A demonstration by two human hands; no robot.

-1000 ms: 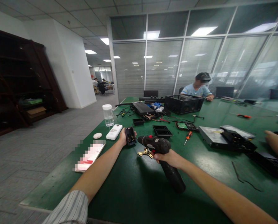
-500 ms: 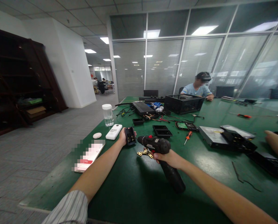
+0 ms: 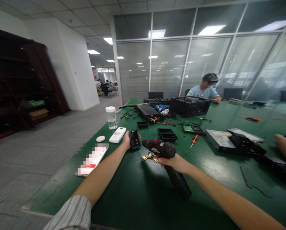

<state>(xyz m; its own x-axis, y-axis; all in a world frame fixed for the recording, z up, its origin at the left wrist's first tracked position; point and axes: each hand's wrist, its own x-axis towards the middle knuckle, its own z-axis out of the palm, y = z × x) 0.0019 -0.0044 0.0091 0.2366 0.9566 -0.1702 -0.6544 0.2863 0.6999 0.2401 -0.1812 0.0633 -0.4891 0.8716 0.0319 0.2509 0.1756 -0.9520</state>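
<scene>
My left hand (image 3: 127, 140) is closed around a small black box (image 3: 134, 139), whose inside shows a few brass-coloured bits. The far fingers are mostly hidden behind the box. My right hand (image 3: 173, 162) grips a black cordless drill (image 3: 160, 147) by its handle, with the chuck pointing left toward the box and a small gap between them. Several brass-coloured hinge-like metal pieces (image 3: 149, 157) show just below the drill body, by my right fingers. I cannot tell whether the hand touches them.
Beyond the drill lie a black tray (image 3: 167, 134), an orange screwdriver (image 3: 195, 140) and an open computer case (image 3: 190, 107). Left stand a water bottle (image 3: 111, 118) and a white device (image 3: 118, 135). A co-worker (image 3: 203, 91) sits opposite; another person's hand (image 3: 284, 144) is at right.
Almost nothing differs. The whole view has shifted slightly; both hands keep hold of the box and the drill in the same places.
</scene>
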